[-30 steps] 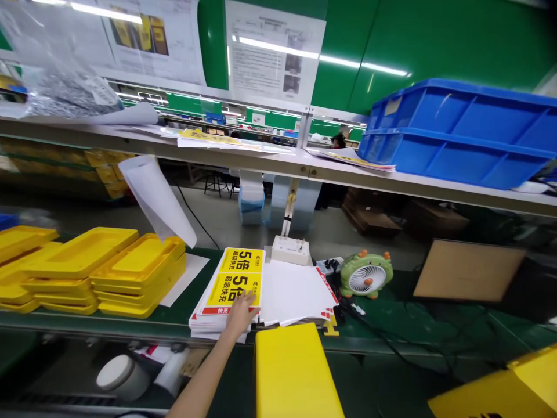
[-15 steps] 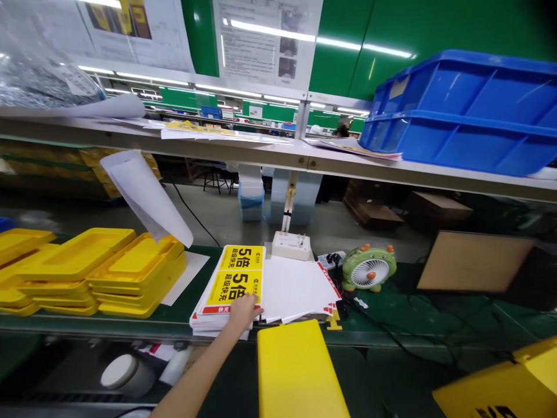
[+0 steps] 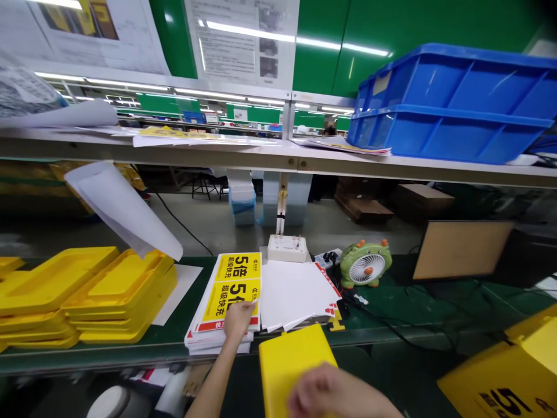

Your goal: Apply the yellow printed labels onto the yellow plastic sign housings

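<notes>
Landmark: the stack of yellow-and-red printed cardboard sheets [image 3: 226, 302] on the green belt [image 3: 391, 310]. Left of it, past a narrow strip of bare belt, stacked yellow moulded plastic trays [image 3: 122, 293] block passage, with a curled white paper sheet [image 3: 124, 212] overhanging them. Just right, a fanned pile of white card sheets [image 3: 296, 293] abuts the stack. Behind stand a small white switch box [image 3: 287, 248] and a green toy-shaped desk fan [image 3: 364, 265], cables trailing. Overhead, a grey shelf [image 3: 278, 159] limits height. In front, a yellow flat box [image 3: 291, 363] crowds the near edge. Farther right, the belt lies open.

Glossy printed paper cards [image 3: 230, 293], smooth yellow plastic trays [image 3: 117, 290], matt green belt [image 3: 391, 313].
</notes>
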Available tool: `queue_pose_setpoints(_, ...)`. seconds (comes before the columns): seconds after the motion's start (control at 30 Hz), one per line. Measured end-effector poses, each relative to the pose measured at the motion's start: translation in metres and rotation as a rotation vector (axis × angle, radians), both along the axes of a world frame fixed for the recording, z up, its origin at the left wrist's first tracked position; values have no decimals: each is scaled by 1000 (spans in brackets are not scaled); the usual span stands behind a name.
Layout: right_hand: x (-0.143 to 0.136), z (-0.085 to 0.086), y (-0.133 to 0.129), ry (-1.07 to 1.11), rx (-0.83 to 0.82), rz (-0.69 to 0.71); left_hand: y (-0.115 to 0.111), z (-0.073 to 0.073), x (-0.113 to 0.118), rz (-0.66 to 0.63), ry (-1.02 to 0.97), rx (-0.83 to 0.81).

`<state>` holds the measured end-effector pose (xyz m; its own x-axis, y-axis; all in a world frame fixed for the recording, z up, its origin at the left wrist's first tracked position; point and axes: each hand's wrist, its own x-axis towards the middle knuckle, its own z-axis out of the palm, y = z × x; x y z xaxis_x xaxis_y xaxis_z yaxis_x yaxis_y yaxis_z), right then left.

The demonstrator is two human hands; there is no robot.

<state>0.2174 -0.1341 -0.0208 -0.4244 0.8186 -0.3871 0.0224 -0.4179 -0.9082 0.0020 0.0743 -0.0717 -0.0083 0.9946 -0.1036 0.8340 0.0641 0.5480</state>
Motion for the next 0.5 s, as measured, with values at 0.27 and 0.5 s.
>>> queue_pose_setpoints(0.27,-96,-33,182,16,11,-403,-8,9,-8,46,-160,63)
queue_pose_setpoints(0.5,-99,-57,193,113,37,-442,-14,2,-12,-76,-293,76)
